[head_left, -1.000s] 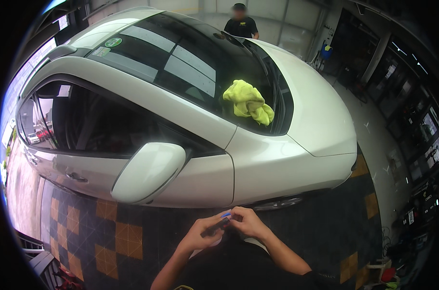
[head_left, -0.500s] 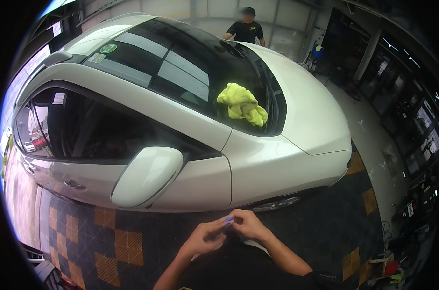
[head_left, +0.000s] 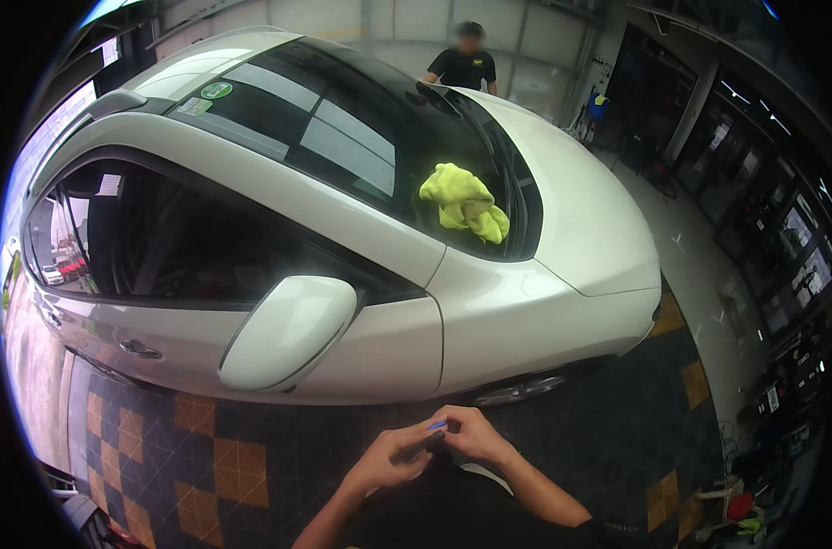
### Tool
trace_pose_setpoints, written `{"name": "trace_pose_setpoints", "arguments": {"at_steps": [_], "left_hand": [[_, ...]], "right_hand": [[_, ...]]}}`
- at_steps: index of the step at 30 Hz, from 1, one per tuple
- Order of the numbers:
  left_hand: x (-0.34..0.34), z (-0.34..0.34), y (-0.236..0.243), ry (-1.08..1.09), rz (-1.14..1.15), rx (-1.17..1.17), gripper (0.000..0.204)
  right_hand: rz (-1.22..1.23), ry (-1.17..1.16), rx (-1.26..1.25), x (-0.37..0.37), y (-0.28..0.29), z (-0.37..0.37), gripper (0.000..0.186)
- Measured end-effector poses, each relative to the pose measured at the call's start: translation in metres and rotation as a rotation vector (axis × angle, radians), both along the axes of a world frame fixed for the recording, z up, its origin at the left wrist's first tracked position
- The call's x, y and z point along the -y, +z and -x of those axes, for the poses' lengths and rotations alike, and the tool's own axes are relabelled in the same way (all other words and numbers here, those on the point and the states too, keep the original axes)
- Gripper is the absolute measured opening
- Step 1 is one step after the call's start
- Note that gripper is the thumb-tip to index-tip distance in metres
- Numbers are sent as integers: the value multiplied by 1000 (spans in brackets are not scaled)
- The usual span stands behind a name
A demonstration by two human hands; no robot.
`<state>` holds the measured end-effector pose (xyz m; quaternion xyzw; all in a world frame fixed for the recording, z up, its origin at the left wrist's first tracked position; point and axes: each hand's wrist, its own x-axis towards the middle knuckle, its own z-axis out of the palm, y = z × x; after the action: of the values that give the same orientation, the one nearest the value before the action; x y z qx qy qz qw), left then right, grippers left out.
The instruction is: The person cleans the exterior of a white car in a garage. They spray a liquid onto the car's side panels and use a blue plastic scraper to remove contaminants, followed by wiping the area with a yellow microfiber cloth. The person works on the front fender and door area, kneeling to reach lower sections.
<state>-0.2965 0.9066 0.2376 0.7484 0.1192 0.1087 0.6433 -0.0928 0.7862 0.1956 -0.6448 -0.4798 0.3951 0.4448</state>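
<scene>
Both hands meet in front of my body, close to the car's side. My left hand [head_left: 387,460] is closed round a small dark thing [head_left: 425,443], mostly covered by the fingers. A narrow blue piece [head_left: 437,425] shows at its upper end, between the two hands. The fingers of my right hand [head_left: 475,434] pinch at that blue piece. Its exact kind is too small to tell. Beyond the hands stands a white car [head_left: 370,343] with its side mirror [head_left: 292,331]. A crumpled yellow-green cloth [head_left: 466,201] lies on the windshield [head_left: 402,188].
Across the hood, a person in a black shirt [head_left: 462,68] stands at the car's far side. Black and tan tiles [head_left: 240,471] cover the floor. Glass doors [head_left: 782,233] line the right side. A red item [head_left: 739,506] lies at the lower right.
The view has shifted slightly, so the car and cloth sit a little differently. My hands stay together at the small blue piece, slightly lower in the picture.
</scene>
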Motion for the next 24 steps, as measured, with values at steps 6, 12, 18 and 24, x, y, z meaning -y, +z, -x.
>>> {"name": "trace_pose_setpoints", "arguments": {"at_steps": [6,12,18,24], "left_hand": [[1,20,-3,20,-27,66,57],[3,44,-9,60,-50,99,57],[3,70,-10,87,-50,97,57],[9,90,-8,199,-5,110,54]], "right_hand": [[5,18,24,-4,3,19,19],[-19,58,18,-9,-4,39,18],[-31,99,10,-15,-6,62,18],[67,143,-48,-21,4,80,15]]}}
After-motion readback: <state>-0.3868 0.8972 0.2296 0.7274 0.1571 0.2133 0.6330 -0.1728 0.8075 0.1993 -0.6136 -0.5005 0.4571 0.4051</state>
